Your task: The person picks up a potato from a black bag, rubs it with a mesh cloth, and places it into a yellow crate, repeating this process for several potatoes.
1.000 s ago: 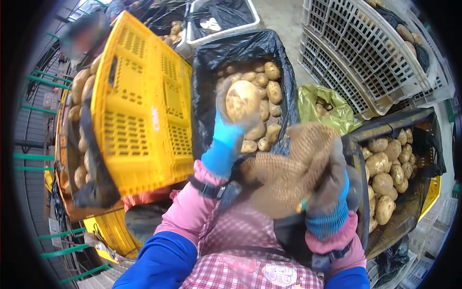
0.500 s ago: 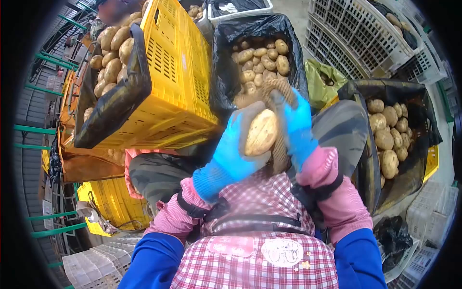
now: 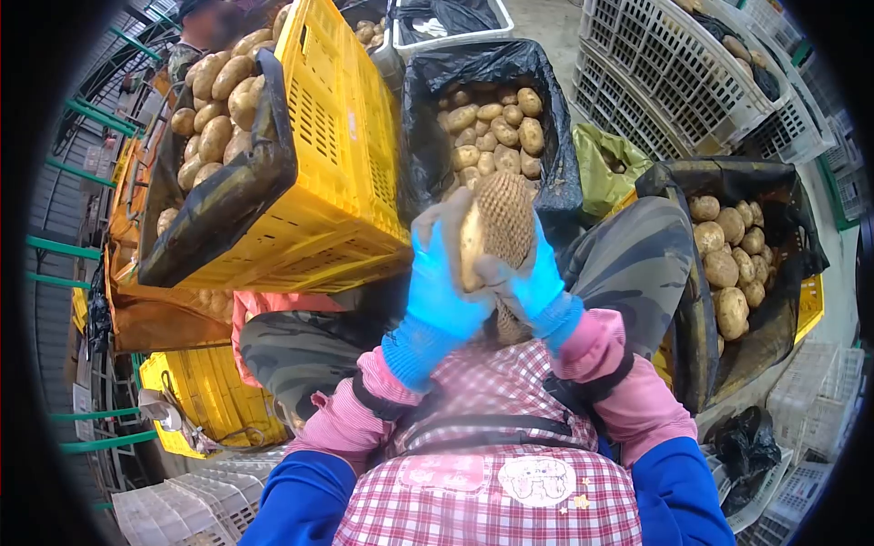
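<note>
A large pale potato [image 3: 471, 246] is gripped in my left hand [image 3: 439, 278], which wears a blue glove with grey fingers. My right hand [image 3: 531, 280], in a matching glove, holds a brown mesh cloth [image 3: 505, 217] against the right side of the potato. The cloth covers much of that side and hangs down below the hands. Just beyond them stands a crate lined with black plastic [image 3: 423, 100], with many potatoes [image 3: 492, 127] inside.
A tilted yellow crate [image 3: 341, 136] with potatoes stands at the left. At the right is a black-lined crate [image 3: 696, 364] of potatoes. White crates [image 3: 637, 73] are stacked behind, near a green bag [image 3: 601, 173]. A person [image 3: 196, 36] is at the upper left.
The mesh cloth has come up from beside the potato and now wraps its right side. My right hand has moved down and inward, and the potato has turned and shifted slightly left.
</note>
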`<action>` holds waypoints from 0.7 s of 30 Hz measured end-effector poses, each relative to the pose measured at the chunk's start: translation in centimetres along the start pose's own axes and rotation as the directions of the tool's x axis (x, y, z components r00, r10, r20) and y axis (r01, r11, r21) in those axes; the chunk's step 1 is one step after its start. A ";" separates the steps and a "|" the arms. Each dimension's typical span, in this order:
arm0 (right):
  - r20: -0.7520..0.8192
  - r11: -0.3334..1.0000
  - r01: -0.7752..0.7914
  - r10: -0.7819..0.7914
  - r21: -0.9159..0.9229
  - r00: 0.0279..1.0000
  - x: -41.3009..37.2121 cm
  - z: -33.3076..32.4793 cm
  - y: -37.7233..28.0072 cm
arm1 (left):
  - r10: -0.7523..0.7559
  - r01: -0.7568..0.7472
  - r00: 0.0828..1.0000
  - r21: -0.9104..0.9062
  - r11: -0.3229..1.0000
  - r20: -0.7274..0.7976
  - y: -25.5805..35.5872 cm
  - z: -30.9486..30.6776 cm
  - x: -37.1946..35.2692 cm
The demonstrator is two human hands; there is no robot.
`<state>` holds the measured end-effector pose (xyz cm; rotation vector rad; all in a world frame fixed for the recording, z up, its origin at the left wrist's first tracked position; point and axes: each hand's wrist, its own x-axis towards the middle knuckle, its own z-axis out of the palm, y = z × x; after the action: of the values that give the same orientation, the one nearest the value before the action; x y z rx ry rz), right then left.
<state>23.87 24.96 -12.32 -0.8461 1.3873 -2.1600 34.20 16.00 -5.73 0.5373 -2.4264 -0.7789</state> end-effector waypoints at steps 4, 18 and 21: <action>-0.138 0.894 -0.302 0.363 0.332 0.922 3.5 -1.5 -1.0 | -0.295 0.303 0.939 -0.831 0.466 0.178 0.5 0.8 -0.6; -0.061 0.986 -0.142 0.137 -0.087 0.989 2.0 -1.6 -1.2 | -0.473 0.682 0.715 -0.664 0.306 0.515 -1.5 1.8 -1.4; -0.099 0.975 -0.219 0.221 0.038 0.970 2.7 -2.2 -1.4 | -0.311 0.705 0.678 -0.709 0.020 0.666 -3.3 2.4 -2.3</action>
<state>20.38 25.22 -11.07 -0.5486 1.4258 -2.0700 35.23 15.63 -10.31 0.7947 -1.2890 -2.6393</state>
